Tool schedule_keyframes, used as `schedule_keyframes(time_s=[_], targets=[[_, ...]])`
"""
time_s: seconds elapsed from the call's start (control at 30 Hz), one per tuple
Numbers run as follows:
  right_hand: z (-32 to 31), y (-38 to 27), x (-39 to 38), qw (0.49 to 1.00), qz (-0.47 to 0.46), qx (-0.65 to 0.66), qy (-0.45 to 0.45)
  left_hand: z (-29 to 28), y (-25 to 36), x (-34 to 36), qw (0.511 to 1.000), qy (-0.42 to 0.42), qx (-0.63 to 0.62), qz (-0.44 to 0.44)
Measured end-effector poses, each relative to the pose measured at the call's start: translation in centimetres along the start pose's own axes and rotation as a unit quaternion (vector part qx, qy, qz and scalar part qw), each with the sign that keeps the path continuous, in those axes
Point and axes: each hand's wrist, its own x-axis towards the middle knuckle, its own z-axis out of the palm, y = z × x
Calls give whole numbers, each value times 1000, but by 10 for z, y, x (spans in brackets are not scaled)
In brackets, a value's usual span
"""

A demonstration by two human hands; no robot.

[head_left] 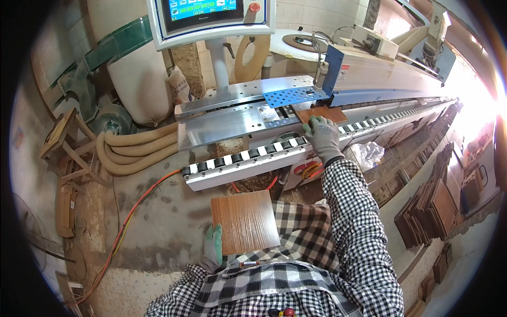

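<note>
Ahead, we press our gloved right hand [322, 136] flat, fingers spread, on a small brown wood panel [321, 113] lying on the machine's roller track [248, 157], its far edge under the blue perforated guard [290, 96]. The track's long axis runs left to right, rising toward the bright right side. Our gloved left hand [213, 247] grips a larger wood-grain panel [245, 222] by its lower left edge, close to our chest. Below lies a dusty concrete floor [158, 222]; stacked panels [428, 211] sit right.
</note>
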Motion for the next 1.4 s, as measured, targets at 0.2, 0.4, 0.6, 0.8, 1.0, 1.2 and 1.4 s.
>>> schedule_keyframes(time_s=[0.2,0.4,0.6,0.8,1.0,1.2,1.4], targets=[[-38,-30,-62,986,34,163,-5,-5,-7,1,998,33,56,23],[-24,-67,-258,748,111,518,-400,16,20,-12,991,20,-133,-21],[-30,-94,-306,647,258,579,-424,-1,-4,0,995,-9,42,85],[-37,-72,-307,518,349,713,-317,8,5,-4,998,33,55,30],[-28,-18,-287,609,206,736,-211,18,19,-9,997,8,-62,-39],[-75,-39,-136,568,222,769,-193,-14,-38,10,999,9,34,25],[-35,-42,-35,608,262,716,-220,-6,-13,3,996,-13,85,24]])
